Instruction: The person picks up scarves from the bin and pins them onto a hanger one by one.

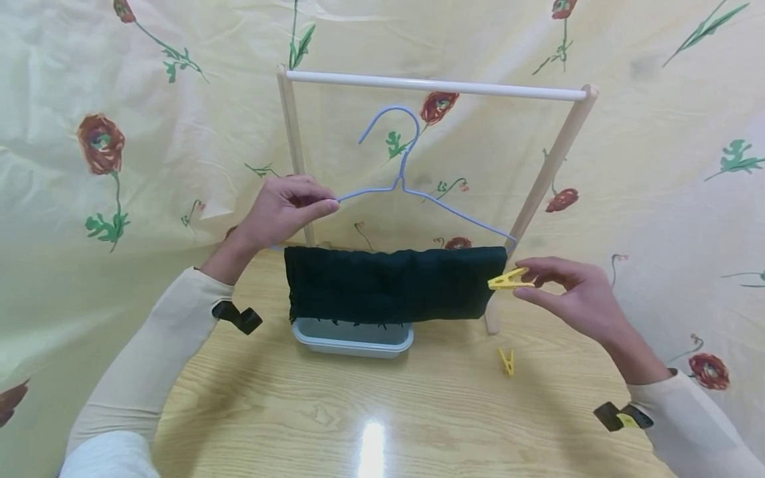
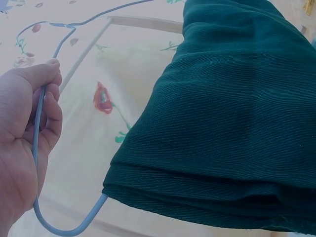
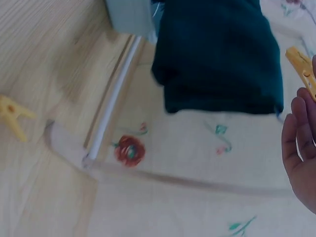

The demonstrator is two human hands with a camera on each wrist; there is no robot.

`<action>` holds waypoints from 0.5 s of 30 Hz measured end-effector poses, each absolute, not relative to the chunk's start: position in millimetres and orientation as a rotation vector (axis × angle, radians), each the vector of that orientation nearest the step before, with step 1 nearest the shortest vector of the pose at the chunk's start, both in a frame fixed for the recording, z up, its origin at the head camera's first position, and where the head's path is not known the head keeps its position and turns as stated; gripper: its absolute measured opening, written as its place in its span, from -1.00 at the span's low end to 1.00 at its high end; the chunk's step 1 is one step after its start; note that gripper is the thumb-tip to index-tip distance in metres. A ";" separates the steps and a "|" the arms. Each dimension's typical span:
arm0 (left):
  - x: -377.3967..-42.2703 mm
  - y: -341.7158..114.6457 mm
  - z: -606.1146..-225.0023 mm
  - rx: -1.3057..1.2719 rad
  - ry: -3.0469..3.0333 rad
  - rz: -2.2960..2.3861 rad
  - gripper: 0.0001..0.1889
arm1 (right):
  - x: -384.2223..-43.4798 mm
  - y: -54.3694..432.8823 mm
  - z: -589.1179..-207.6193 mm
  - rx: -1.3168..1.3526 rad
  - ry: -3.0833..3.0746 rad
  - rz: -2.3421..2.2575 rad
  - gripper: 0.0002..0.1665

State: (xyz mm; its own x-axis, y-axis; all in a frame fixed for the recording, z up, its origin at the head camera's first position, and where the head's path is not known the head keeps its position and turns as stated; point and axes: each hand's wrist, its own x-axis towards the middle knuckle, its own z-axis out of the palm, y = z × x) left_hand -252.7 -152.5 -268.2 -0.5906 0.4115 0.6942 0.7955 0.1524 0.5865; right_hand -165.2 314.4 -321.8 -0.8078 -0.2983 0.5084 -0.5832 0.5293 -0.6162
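Note:
My left hand (image 1: 293,207) grips the left arm of a blue wire hanger (image 1: 460,214), its hook upward. Over the hanger's lower bar hangs a folded dark green cloth (image 1: 388,284) with a fringed edge; in the left wrist view the bar comes out from under the cloth (image 2: 222,118). Between thumb and fingers my right hand (image 1: 568,292) pinches a yellow clothespin (image 1: 508,279), right at the cloth's right end. The right wrist view shows that clothespin (image 3: 302,69) beside the cloth (image 3: 217,59), with only part of the hand in frame.
Behind the cloth stands a wooden rack with a white top rod (image 1: 436,85). A light blue basin (image 1: 358,346) sits below the cloth on the wood-grain table (image 1: 287,411). Another yellow clothespin (image 1: 507,362) lies to the right. Flower-patterned fabric (image 1: 197,133) covers the back and sides.

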 end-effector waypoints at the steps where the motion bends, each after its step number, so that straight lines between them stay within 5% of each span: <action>1: -253.0 -152.1 -268.3 -1.154 -2.065 -1.418 -0.85 | -165.9 310.5 -319.7 0.735 -2.423 1.174 -0.48; 15: -255.9 -146.7 -265.5 -1.165 -2.084 -1.411 -0.86 | -179.2 251.8 -299.8 0.820 -2.267 1.275 -0.46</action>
State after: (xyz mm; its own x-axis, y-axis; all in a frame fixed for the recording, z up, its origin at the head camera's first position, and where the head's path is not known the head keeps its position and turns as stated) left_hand -255.9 -146.7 -265.5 -0.5922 0.4268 0.6835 0.7931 0.1586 0.5881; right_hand -179.2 251.8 -299.8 -0.7421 -0.2906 0.6040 -0.6671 0.4080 -0.6234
